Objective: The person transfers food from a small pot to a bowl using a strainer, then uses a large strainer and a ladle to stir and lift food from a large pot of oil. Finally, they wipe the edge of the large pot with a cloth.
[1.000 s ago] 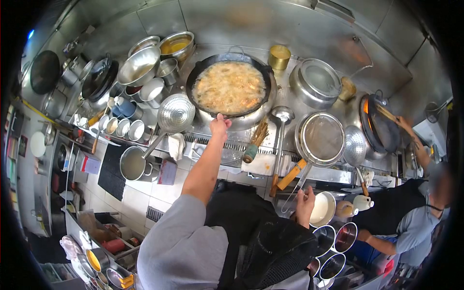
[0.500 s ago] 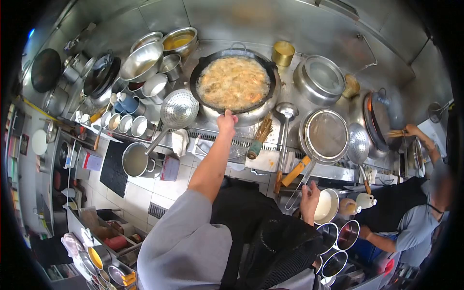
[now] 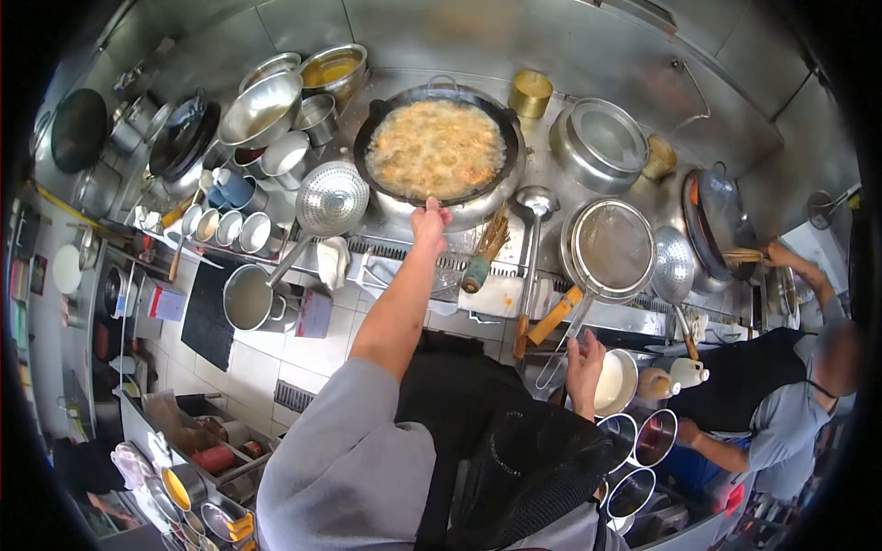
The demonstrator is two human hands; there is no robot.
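On the steel cooking range, left hand (image 3: pixel 429 220) fingers grip the frying wok's (image 3: pixel 439 151) near rim.

Black wok (image 3: pixel 501 124), golden bubbling oil (image 3: pixel 435 150); grey sleeve (image 3: pixel 344 459).

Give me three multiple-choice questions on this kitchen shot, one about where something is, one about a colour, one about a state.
1. Where is the left hand?
A. at the near rim of the big wok
B. on the floor tiles
C. inside a white cup

2. What colour is the food frying in the big wok?
A. green
B. golden brown
C. blue

3. How is the right hand?
A. flat on the counter
B. in a glove
C. raised by the long wire handle of the mesh strainer

Answers: 1 A, its fingers meet the wok's front edge. 2 B, the bubbling surface is golden. 3 C, it is bare and lifted beside that handle.
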